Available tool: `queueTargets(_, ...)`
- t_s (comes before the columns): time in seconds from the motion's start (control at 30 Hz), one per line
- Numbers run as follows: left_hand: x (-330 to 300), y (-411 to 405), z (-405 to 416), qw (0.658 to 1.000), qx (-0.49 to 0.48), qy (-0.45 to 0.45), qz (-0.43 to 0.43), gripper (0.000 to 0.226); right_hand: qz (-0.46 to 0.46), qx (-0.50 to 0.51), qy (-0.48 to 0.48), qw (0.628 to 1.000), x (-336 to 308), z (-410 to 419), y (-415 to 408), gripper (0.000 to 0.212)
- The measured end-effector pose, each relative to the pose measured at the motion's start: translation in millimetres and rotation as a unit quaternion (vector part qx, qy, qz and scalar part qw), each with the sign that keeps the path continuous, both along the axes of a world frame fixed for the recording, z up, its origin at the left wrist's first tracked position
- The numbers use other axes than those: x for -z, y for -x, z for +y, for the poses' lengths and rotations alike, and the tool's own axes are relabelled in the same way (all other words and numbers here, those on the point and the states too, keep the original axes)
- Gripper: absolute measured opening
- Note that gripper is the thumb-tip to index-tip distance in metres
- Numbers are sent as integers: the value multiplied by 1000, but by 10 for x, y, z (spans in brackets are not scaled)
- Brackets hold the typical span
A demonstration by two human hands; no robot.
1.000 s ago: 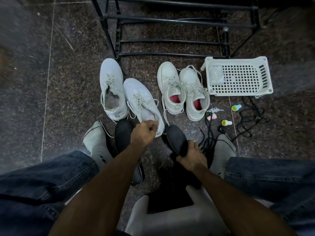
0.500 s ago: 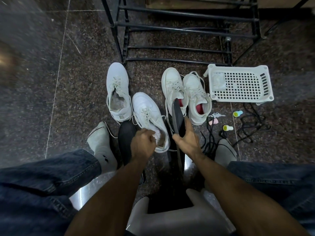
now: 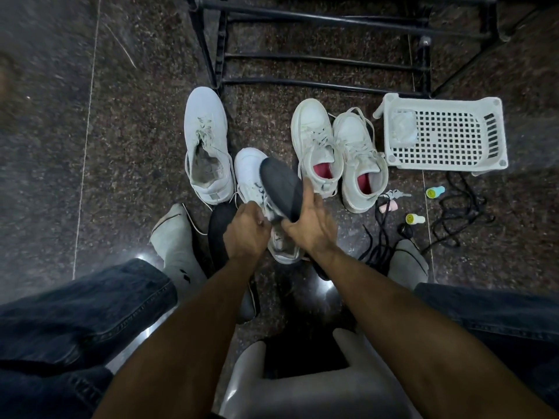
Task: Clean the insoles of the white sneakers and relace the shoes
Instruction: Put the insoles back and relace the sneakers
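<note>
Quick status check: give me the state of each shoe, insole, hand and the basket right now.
Dark insole: held over near sneaker.
Near sneaker: on floor, collar gripped.
Far-left sneaker: upright, laces loose.
Pink-lined pair: upright, laced.
Basket: tipped on its side.
Left hand: gripping sneaker.
Right hand: holding insole.

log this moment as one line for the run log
step: insole going back into sneaker | left hand: grips sneaker | right hand: holds dark insole above it | second insole: on floor
</note>
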State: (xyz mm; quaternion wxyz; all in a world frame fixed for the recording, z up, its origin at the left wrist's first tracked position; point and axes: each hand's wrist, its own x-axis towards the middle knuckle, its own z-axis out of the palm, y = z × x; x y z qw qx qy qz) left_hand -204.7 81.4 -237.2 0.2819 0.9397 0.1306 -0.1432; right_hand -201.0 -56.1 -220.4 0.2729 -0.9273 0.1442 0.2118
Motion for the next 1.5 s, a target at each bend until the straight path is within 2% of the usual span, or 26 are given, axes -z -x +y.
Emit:
queueTargets(0.13,124,108,170,986,106,-54,-114,11,-1,-1,35,999,-29,-156,-84,101)
queueTargets(0.23,141,104,159,961,173,-141,-163,27,-3,13,35,999,-48,-162,-91,101)
queueTargets(0.3,137,46,98,951,218,-163,-150,37,-2,33,23,999,-42,-139,-57,98)
queueTargets(0.37,163,-30,55,946,245,-184,-108,32,5,54,12,998,-23,-136,-20,96)
queueTargets(0.53,263,-160,-146,934,248,-256,-14,39,12,73,2,997,15,-137,7,95)
queueTargets(0.73,353,-208,-261,919,250,-304,10,23,10,84,-14,996,53,-136,-5,95)
queueTargets(0.87,389,-220,-215,927,253,-275,8,19,8,70,-10,997,76,-154,-3,96)
queueTargets(0.97,391,-221,-107,935,265,-225,-69,15,9,72,-11,997,79,-171,-6,95)
queueTargets(1.07,393,-173,117,892,363,-172,-206,14,14,76,-11,997,67,-186,-6,96)
queueTargets(1.13,355,-202,250,858,422,-135,-262,14,16,75,-9,997,53,-213,-6,95)
queueTargets(1.2,288,-261,327,852,452,-87,-251,15,20,69,-4,997,37,-234,-14,94)
queueTargets(1.27,194,-326,331,886,421,-31,-192,22,24,65,-5,998,16,-243,-32,95)
queueTargets(1.37,120,-392,298,946,300,49,-111,36,31,59,-16,998,-30,-268,-42,95)
queueTargets(1.43,70,-434,273,957,264,87,-83,39,30,40,-13,999,-84,-327,-10,94)
queueTargets(1.5,17,-479,255,958,268,83,-60,38,30,-12,7,999,-157,-426,85,94)
